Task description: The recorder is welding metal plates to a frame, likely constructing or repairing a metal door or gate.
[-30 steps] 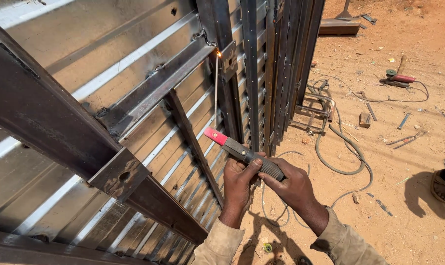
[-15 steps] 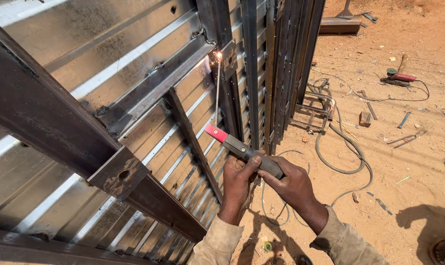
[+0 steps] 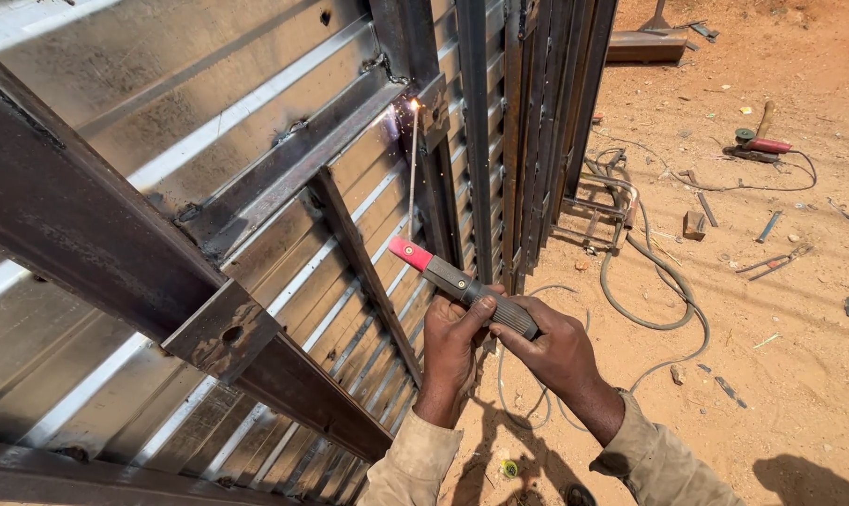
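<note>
Both hands grip a welding electrode holder (image 3: 462, 283) with a red tip and a ribbed dark handle. My left hand (image 3: 450, 349) wraps the handle from below. Over the rear of the handle closes my right hand (image 3: 553, 349). A thin welding rod (image 3: 412, 169) rises from the holder's red jaw to a bright arc with sparks (image 3: 411, 105) at a joint on the steel frame (image 3: 293, 164). The frame carries corrugated metal sheet (image 3: 162, 66) and dark diagonal bars.
A grey cable (image 3: 651, 281) loops over the sandy ground at right. An angle grinder with a red body (image 3: 760, 142) lies further back, among scattered metal offcuts and small tools (image 3: 771, 264). Upright steel bars (image 3: 537, 122) stand behind the joint.
The rod tip has stayed at the joint and the arc now throws visible sparks. A person's foot seen at the right edge earlier has left the view. My hands have barely shifted.
</note>
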